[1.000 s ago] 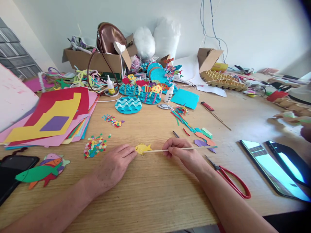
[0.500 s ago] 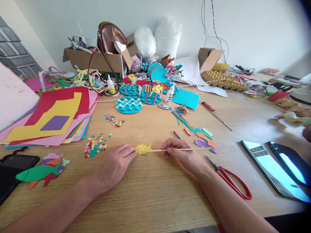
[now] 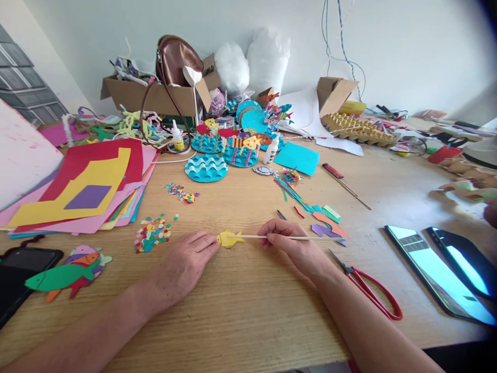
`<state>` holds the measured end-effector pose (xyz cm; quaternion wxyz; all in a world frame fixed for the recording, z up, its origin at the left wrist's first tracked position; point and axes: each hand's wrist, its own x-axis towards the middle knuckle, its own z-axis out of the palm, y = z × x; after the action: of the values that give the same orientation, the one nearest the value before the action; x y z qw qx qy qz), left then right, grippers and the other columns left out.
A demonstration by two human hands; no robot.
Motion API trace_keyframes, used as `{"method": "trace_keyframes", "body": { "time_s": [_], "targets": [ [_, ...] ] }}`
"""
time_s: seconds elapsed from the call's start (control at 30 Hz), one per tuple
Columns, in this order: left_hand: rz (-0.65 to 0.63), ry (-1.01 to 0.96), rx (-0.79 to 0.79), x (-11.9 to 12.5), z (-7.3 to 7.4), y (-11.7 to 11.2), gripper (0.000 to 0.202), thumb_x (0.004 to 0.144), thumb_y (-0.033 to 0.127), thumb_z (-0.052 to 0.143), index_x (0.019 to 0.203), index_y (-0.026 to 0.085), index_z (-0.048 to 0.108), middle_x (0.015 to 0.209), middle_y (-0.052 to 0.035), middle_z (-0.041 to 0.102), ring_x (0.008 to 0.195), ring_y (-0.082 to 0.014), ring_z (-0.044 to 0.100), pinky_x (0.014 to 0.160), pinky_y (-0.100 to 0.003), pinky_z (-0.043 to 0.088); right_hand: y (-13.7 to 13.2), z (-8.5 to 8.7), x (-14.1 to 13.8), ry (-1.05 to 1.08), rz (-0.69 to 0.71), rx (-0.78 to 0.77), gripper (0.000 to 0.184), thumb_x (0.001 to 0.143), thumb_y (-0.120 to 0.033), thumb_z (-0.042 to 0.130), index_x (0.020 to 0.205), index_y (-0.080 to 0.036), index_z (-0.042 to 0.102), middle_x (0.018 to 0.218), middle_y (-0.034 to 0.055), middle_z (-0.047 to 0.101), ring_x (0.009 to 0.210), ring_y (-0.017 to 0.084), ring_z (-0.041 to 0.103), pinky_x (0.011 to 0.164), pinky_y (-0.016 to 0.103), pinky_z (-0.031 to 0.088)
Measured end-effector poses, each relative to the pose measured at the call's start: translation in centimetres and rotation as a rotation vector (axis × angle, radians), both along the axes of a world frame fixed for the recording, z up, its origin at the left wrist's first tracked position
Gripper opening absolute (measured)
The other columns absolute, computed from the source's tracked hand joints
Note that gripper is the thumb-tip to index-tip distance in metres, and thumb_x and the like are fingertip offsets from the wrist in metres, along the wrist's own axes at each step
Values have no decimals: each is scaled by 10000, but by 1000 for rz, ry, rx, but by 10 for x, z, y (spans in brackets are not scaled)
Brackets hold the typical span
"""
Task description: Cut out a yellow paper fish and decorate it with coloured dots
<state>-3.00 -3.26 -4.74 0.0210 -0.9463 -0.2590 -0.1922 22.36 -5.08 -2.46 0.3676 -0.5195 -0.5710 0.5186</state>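
- Your left hand (image 3: 182, 264) touches the yellow fish (image 3: 228, 242), at near middle; whether it grips, I cannot tell.
- Your right hand (image 3: 293, 249) pinches the stick (image 3: 250, 237), its tip over the fish.
- Probably you position the stick; next needs steady, light fingers.

The head camera looked forward and down from close above the near edge of the tabletop (image 3: 233, 316), facing the wall (image 3: 407, 52) beyond.

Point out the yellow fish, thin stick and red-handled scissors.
Yellow fish (image 3: 228, 242), head view: mid-body.
Thin stick (image 3: 251, 237), head view: stretch just past the fish's tail.
Red-handled scissors (image 3: 352, 270), head view: around the pivot.
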Motion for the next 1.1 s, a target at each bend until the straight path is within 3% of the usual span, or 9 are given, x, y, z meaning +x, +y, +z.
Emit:
{"method": "trace_keyframes", "body": {
  "time_s": [0.3,1.1],
  "targets": [
    [-7,7,7,0,-1,0,371,837,11,304,1068,103,579,1050,-90,631,986,-182,553,872,-350,500,1,6,5,-14,-43,3,150,658,-130,463,662,-157,611,608,-1,584,599,121,515,563,236,383],
    [3,28,9,2,5,-1,357,851,20,301,1049,89,590,1030,-95,639,967,-188,557,860,-345,503,0,3,6,22,-39,22,149,673,-124,465,666,-159,609,608,6,582,597,129,513,561,245,385]
  ]
}}
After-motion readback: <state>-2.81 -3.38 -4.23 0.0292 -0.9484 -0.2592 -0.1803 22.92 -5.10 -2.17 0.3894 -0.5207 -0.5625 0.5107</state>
